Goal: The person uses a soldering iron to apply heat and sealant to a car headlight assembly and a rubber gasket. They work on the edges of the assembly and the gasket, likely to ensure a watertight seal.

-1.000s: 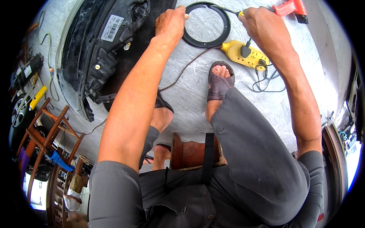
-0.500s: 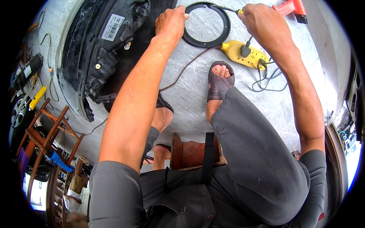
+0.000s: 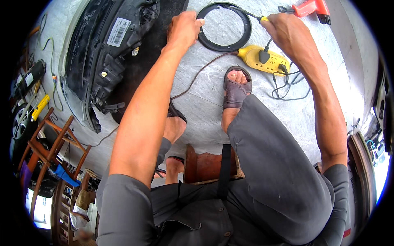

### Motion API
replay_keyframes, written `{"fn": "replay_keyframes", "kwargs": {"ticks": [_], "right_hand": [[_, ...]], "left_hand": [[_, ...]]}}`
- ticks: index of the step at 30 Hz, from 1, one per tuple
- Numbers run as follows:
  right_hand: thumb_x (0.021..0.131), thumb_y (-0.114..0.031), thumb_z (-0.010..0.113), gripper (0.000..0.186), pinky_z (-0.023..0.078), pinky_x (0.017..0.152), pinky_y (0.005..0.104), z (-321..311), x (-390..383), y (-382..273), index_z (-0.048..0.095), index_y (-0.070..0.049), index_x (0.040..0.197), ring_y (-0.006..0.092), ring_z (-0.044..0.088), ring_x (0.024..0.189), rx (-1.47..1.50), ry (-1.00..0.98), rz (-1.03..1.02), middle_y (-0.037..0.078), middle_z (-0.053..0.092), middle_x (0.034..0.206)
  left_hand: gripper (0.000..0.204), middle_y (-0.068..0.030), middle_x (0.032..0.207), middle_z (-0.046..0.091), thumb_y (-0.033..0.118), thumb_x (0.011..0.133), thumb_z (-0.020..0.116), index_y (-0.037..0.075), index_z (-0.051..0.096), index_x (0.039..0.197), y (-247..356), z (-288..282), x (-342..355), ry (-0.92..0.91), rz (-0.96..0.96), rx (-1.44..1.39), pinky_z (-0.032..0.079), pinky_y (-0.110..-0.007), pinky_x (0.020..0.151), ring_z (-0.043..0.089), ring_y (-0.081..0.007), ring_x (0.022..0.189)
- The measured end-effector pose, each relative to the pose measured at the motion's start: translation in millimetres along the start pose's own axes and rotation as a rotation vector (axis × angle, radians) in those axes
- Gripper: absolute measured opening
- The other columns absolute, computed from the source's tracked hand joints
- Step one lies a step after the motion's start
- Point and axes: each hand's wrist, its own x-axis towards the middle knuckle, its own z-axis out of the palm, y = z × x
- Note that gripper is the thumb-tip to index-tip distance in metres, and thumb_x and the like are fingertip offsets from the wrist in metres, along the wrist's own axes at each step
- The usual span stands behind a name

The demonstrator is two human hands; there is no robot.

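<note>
A flat black ring (image 3: 225, 46) rests on or just above the pale grey floor, its inner edge ragged at the top. My left hand (image 3: 183, 29) pinches its left edge between thumb and fingers. Closed around a slim tool with a yellow handle (image 3: 263, 19) is my right hand (image 3: 289, 33). The tool's thin dark shaft reaches left to the ring's upper right part, where its tip appears to touch. The tool's exact kind is not clear. Left of my left hand lies a large black car headlight housing (image 3: 104, 61) with a white label.
A yellow power strip (image 3: 269, 61) with black plugs and looped cords lies below my right hand. A red pistol-shaped tool (image 3: 310, 8) is at the upper right. My sandalled foot (image 3: 237, 86) stands near the strip. A brown wooden frame (image 3: 53, 143) stands at the left.
My left hand has come slightly nearer to me, and so has the ring. The right hand with its tool has shifted a little nearer and to the right.
</note>
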Motion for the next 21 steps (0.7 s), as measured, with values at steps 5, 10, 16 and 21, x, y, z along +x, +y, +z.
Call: {"fn": "replay_keyframes", "kwargs": {"ticks": [5, 10, 16, 21], "right_hand": [[0.105, -0.029, 0.058, 0.035, 0.056, 0.066, 0.0386, 4.8, 2.1, -0.8, 0.074, 0.002, 0.101, 0.0283, 0.07, 0.071, -0.005, -0.082, 0.064, 0.018, 0.07, 0.081], [0.103, -0.03, 0.058, 0.045, 0.053, 0.06, 0.0479, 18.3, -1.3, 6.8, 0.062, 0.007, 0.078, 0.0417, 0.066, 0.067, 0.123, 0.062, 0.025, 0.025, 0.063, 0.071], [0.103, -0.03, 0.057, 0.045, 0.053, 0.059, 0.0478, 19.1, -0.6, 4.6, 0.062, 0.007, 0.078, 0.0424, 0.066, 0.067, 0.121, 0.076, 0.016, 0.026, 0.063, 0.072], [0.105, -0.03, 0.056, 0.041, 0.054, 0.062, 0.0444, 16.1, 1.4, 3.8, 0.067, 0.005, 0.085, 0.0371, 0.068, 0.068, 0.056, 0.02, 0.026, 0.023, 0.065, 0.075]], "left_hand": [[0.039, -0.0094, 0.064, 0.065, 0.028, 0.097, 0.068, 0.003, 0.051, 0.073, 7.0, 2.8, -10.5, -0.016, -0.102, -0.177, 0.052, -0.031, 0.046, 0.063, -0.0146, 0.051], [0.035, -0.0079, 0.066, 0.066, 0.027, 0.096, 0.07, 0.003, 0.056, 0.075, 13.0, 0.4, -11.0, -0.032, -0.155, -0.18, 0.056, -0.032, 0.053, 0.067, -0.016, 0.056], [0.036, -0.0094, 0.066, 0.068, 0.027, 0.096, 0.07, 0.003, 0.054, 0.073, 9.1, 1.5, -8.7, -0.046, -0.176, -0.203, 0.054, -0.031, 0.048, 0.066, -0.0156, 0.053], [0.039, -0.0111, 0.065, 0.068, 0.026, 0.096, 0.07, 0.004, 0.05, 0.071, 9.5, 5.2, -9.8, -0.044, -0.173, -0.26, 0.053, -0.031, 0.045, 0.066, -0.0156, 0.051]]}}
